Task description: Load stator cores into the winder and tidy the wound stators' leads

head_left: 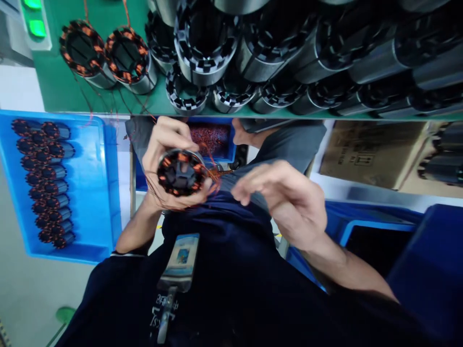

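A round metal stator core (pixel 181 173) with copper windings and loose copper wires is gripped by my left hand (pixel 166 144), its slotted end facing up toward the camera. My fingers wrap around its outside. To its right, my right hand (pixel 285 202) is raised in front of my lap, apart from the core. Its thumb and fingertips are bent close together, pointing left; whether a thin wire lies between them is too small to tell. Loose wires hang around the held core and below my left hand.
Above my hands, a green bench (pixel 54 96) carries two wound cores (pixel 130 62) and several unwound cores (pixel 206 48). At left, a blue tray (pixel 90 193) holds rows of wound cores. A blue bin (pixel 231 140) sits between my legs. A cardboard box (pixel 372 154) lies at right.
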Demonstrator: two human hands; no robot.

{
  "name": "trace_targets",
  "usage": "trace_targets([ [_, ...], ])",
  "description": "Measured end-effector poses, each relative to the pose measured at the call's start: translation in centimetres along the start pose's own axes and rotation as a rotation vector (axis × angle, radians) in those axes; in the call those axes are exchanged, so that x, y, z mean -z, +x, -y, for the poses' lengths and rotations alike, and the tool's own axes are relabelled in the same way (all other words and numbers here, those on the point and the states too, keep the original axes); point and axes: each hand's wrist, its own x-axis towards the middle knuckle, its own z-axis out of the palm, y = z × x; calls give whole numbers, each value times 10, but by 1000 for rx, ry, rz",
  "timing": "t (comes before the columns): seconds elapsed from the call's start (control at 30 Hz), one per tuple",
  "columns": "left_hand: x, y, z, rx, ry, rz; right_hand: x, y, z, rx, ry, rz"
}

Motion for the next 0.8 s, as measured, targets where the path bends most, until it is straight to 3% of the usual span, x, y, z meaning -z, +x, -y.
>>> trace_targets([
  [0.07, 2, 0, -6, -169, 132, 105, -2, 6, 5, -247, 100, -8],
  [0.1, 2, -1, -12, -183, 141, 133, -4, 9, 7, -340, 161, -2],
  [0.23, 1, -9, -30, -164, 120, 191, -10, 5, 2, -526, 402, -19],
  [0.27, -1, -14, -32, -105, 84, 220, -10, 0, -3, -544, 446, -19],
  [0.33, -6, -23, -35, 210, -183, 253, -9, -14, -17, -563, 493, -23],
  [0.43, -23, -36, -39, 928, -825, 140, -6, -31, -31, -559, 438, -27],
  [0.5, -34, -38, -43, 1152, -1068, 44, -3, -35, -31, -532, 366, -3],
  [0.63, -44, -32, -48, 1146, -1136, -50, -1, -31, -9, -441, 272, 113],
  [0.8, -27, -40, -38, 1075, -818, -37, -5, -26, 20, -256, 92, 123],
])
